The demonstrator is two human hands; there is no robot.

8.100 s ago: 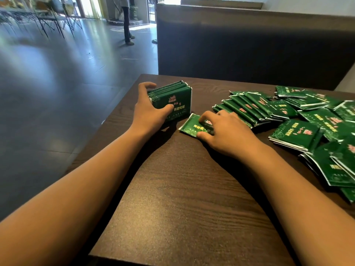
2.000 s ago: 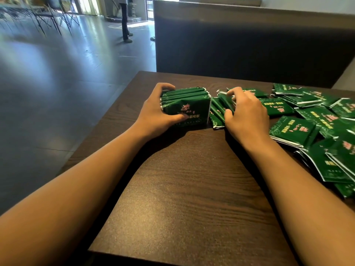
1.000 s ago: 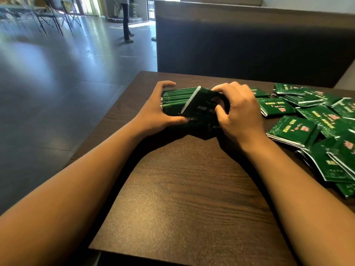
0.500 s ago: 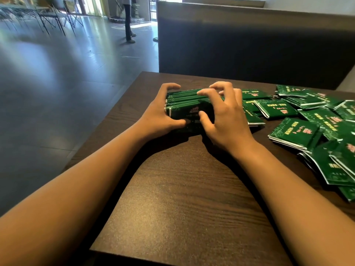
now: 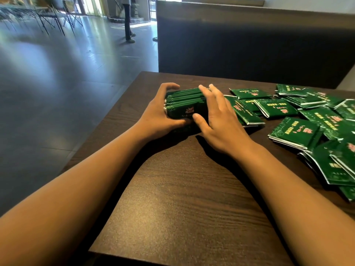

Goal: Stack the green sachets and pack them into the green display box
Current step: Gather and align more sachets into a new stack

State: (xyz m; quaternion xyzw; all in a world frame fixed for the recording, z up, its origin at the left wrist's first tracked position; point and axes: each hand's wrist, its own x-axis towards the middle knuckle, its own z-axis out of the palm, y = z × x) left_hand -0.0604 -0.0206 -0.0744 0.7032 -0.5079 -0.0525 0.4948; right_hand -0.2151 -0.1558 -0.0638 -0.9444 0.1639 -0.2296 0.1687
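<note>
A tight stack of green sachets (image 5: 184, 101) stands on edge at the far left of the dark wooden table (image 5: 182, 198). My left hand (image 5: 159, 114) grips the stack's left end, fingers curled over the back and thumb along the front. Against the stack's right end lies my right hand (image 5: 219, 120), its fingers fairly straight over the top and its thumb touching the front face. Loose green sachets (image 5: 295, 131) lie spread over the right side of the table. I cannot tell a display box apart from the stack.
A dark bench back (image 5: 249, 45) rises behind the table. The table's left edge runs close to my left hand, with tiled floor beyond. A person (image 5: 127, 20) stands far off, near metal chairs (image 5: 48, 18).
My right hand brought a bunch of sachets from the loose pile to the stack's right end. Its fingers have since straightened against the stack. My left hand has kept its grip.
</note>
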